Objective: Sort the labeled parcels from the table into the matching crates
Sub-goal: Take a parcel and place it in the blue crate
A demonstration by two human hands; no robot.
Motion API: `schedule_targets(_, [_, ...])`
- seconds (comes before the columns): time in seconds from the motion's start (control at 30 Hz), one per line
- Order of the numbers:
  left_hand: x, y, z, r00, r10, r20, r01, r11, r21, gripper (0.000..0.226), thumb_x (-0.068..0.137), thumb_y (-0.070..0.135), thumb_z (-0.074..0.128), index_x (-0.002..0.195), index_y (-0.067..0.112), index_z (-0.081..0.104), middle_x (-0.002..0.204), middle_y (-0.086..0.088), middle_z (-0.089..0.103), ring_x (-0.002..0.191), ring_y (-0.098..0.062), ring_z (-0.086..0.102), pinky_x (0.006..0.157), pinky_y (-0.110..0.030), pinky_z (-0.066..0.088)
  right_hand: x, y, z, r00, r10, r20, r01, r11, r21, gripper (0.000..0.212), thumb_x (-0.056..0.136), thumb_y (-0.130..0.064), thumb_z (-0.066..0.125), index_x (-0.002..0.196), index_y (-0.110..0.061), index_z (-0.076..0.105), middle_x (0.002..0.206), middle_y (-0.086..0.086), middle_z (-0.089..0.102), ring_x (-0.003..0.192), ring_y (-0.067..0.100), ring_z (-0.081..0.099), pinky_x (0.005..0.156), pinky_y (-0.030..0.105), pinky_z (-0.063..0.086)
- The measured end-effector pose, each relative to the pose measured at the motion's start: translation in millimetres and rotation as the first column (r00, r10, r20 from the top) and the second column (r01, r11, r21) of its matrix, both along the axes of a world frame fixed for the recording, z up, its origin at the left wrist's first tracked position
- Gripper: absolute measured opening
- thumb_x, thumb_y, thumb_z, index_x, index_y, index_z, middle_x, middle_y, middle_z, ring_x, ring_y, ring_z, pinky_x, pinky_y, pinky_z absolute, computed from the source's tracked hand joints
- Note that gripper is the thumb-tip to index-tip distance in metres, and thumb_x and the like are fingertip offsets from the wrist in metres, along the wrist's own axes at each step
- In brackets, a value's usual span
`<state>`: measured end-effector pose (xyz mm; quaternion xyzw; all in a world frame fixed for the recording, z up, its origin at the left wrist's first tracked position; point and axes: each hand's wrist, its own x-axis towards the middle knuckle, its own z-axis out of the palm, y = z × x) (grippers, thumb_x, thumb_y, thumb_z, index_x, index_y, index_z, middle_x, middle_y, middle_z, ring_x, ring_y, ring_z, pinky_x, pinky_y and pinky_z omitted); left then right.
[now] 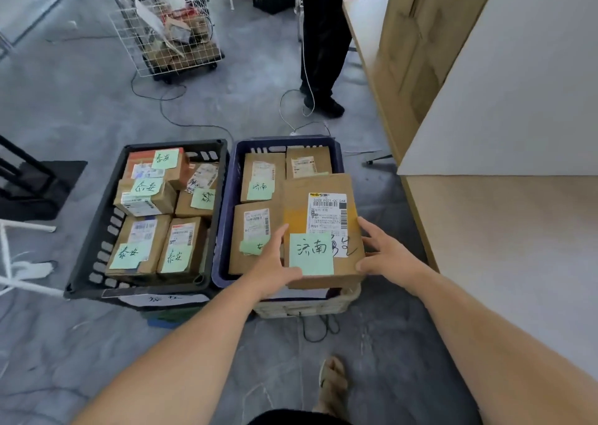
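Over the dark blue plastic crate [226, 217] our left hand [273, 264] and right hand [386, 253] each curl fingers round one brown cardboard parcel [296, 203]; three similar parcels [262, 174] lie inside it.

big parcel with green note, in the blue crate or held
Held: left hand and right hand grip the big parcel's sides, over the blue crate's near rim. Resting or hovering: cannot tell.
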<state>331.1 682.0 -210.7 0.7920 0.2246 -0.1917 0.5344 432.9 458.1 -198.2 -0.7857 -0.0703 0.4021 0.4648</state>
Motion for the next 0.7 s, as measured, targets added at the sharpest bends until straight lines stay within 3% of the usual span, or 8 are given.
schedule_targets(0.1, [18.7,5.8,-18.5,0.999,-0.003,-0.035,0.002,1.000,-0.011,0.099,0.082,0.009,0.069,0.149,0.044,0.005,0.153,0.004,0.028,0.116,-0.003,0.037,0.077,-0.013,0.043,20.7,6.9,-15.2,1.000,0.012,-0.028,-0.013,0.999,-0.035,0.095,0.082,0.000,0.067,0.151,-0.039,0.014,0.141,-0.008,0.047,0.121,0.016,0.051,0.100,0.044,0.048])
schedule_targets(0.2, [34.9,13.0,-38.2,0.998,-0.005,-0.065,0.003,1.000,-0.029,0.098,0.083,0.009,0.068,0.150,0.043,0.005,0.136,0.011,0.034,0.085,0.009,0.043,0.049,-0.001,0.039,36.4,14.4,-28.8,0.998,0.001,-0.065,-0.004,0.999,-0.046,0.095,0.083,0.003,0.065,0.152,-0.037,0.014,0.141,-0.007,0.047,0.121,0.016,0.051,0.097,0.040,0.050])
schedule_targets(0.37, [52.7,23.3,-65.6,0.992,-0.011,-0.127,0.008,1.000,-0.024,0.098,0.084,0.009,0.068,0.150,0.043,0.004,0.125,0.014,0.033,0.083,0.007,0.044,0.048,0.000,0.037,55.6,28.4,-53.8,0.993,-0.008,-0.122,-0.001,0.997,-0.072,0.096,0.082,0.008,0.063,0.152,-0.035,0.013,0.143,-0.004,0.047,0.116,0.015,0.053,0.080,0.028,0.055])
schedule_targets(0.43, [56.6,26.1,-79.1,0.988,-0.016,-0.152,0.014,1.000,-0.021,0.100,0.083,0.010,0.070,0.150,0.043,0.004,0.138,0.011,0.037,0.099,0.000,0.043,0.064,-0.001,0.035,58.4,33.2,-67.1,0.990,-0.022,-0.141,0.009,0.996,-0.094,0.098,0.081,0.010,0.062,0.153,-0.033,0.012,0.143,-0.004,0.046,0.113,0.014,0.053,0.084,0.030,0.055])
schedule_targets(0.5, [61.4,28.6,-91.4,0.985,-0.023,-0.171,0.020,1.000,-0.020,0.102,0.082,0.011,0.072,0.149,0.045,0.003,0.149,0.006,0.036,0.111,-0.003,0.037,0.083,-0.016,0.033,61.8,36.6,-80.8,0.990,-0.032,-0.139,0.015,0.992,-0.124,0.098,0.081,0.010,0.061,0.153,-0.032,0.010,0.143,-0.005,0.046,0.115,0.013,0.052,0.091,0.032,0.052])
schedule_targets(0.53, [64.3,29.9,-96.8,0.984,-0.030,-0.177,0.026,0.999,-0.024,0.103,0.082,0.013,0.073,0.149,0.047,0.003,0.151,0.006,0.036,0.110,-0.003,0.038,0.085,-0.020,0.033,64.1,38.3,-87.3,0.991,-0.033,-0.133,0.015,0.990,-0.137,0.098,0.080,0.010,0.061,0.153,-0.032,0.010,0.143,-0.006,0.046,0.117,0.013,0.052,0.095,0.034,0.050])
schedule_targets(0.63, [71.7,34.0,-113.9,0.982,-0.063,-0.179,0.060,0.998,-0.025,0.104,0.081,0.015,0.075,0.146,0.053,0.002,0.147,0.007,0.041,0.085,0.009,0.046,0.063,-0.006,0.035,67.5,43.1,-103.4,0.994,-0.038,-0.103,0.017,0.980,-0.197,0.097,0.081,0.007,0.061,0.153,-0.033,0.008,0.141,-0.004,0.049,0.116,0.016,0.053,0.099,0.033,0.047])
schedule_targets(0.7, [73.4,36.3,-124.0,0.981,-0.066,-0.181,0.063,0.998,-0.025,0.105,0.080,0.014,0.075,0.146,0.052,0.002,0.146,0.008,0.042,0.080,0.013,0.042,0.052,-0.003,0.036,65.9,48.2,-110.5,0.999,0.007,-0.046,-0.019,0.964,-0.265,0.094,0.084,0.001,0.062,0.153,-0.033,0.007,0.139,-0.002,0.047,0.114,0.016,0.052,0.094,0.027,0.046])
